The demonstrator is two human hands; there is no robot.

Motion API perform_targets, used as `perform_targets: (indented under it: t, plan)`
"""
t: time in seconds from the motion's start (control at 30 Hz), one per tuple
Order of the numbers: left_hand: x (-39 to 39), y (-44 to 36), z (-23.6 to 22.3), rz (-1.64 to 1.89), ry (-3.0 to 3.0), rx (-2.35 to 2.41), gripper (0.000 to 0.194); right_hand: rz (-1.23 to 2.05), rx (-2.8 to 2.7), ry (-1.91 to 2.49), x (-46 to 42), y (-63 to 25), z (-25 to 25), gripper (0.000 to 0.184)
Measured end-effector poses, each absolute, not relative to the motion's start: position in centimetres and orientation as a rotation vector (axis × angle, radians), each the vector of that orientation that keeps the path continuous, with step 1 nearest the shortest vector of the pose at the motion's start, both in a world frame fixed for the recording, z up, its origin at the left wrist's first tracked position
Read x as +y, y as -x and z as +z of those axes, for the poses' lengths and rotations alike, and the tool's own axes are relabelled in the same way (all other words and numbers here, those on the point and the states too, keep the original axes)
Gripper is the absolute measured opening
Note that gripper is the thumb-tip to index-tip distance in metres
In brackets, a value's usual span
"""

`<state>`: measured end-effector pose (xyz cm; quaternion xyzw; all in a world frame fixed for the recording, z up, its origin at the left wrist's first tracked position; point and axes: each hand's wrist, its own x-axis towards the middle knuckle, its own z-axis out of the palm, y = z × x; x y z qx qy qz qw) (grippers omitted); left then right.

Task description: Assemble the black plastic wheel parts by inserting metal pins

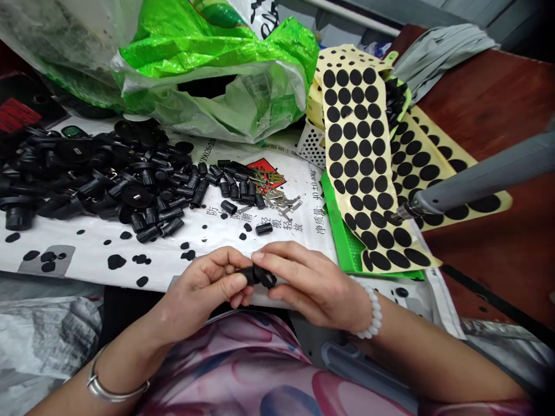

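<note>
Between both hands, just in front of my body, is a small black plastic part (pixel 262 277) with a narrow stem and a wider end. My left hand (pixel 207 284) pinches the stem between thumb and fingers. My right hand (pixel 318 282) has its fingertips closed around the wider end, hiding some of it. Beyond the hands, small black ribbed caps (pixel 150 233) lie loose on the white printed sacking (pixel 299 260). Thin metal strips (pixel 284 202) are scattered beside them. A large heap of black plastic parts (pixel 87 167) spreads over the left side.
A green and clear plastic bag (pixel 212 110) stands at the back. To the right, sheets of round black stickers (pixel 358 144) lie over a green tray (pixel 344 237). A grey powered screwdriver (pixel 477 173) juts in from the right. Black discs (pixel 116 262) dot the sacking.
</note>
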<state>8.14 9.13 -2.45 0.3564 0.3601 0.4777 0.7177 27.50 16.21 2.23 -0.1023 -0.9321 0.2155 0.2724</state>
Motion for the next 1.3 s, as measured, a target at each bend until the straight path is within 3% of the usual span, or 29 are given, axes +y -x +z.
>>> perform_targets:
  t: [0.23,0.43,0.7,0.87,1.07,1.23,1.3]
  plan:
    - [9.3,-8.4,-1.4,1.043,-0.96,0.991,0.019,0.517,-2.483,0.418,16.5,-27.5,1.3,0.047]
    - [9.3,-8.2,-1.1,0.972,-1.055,1.127,0.021,0.578,-2.464,0.438,16.4,-27.4,0.2,0.044]
    - [10.0,-8.4,-1.6,0.928,-0.772,0.882,0.027,0.698,-2.381,0.301,16.6,-27.7,0.0,0.039]
    - [9.8,-8.7,-2.2,1.039,-0.753,0.935,0.025,0.695,-2.316,0.346,16.6,-27.0,-0.4,0.044]
    - [9.5,-8.5,-1.9,1.147,-0.836,1.068,0.02,0.84,-2.269,0.403,16.5,-26.6,0.1,0.041]
    - [9.6,-8.6,-2.1,1.155,-0.814,1.046,0.02,1.013,-2.134,0.499,16.1,-26.9,-0.2,0.051]
    - [9.7,-8.6,-2.5,1.179,-0.803,1.034,0.021,1.121,-2.033,0.564,15.8,-26.8,-0.3,0.041]
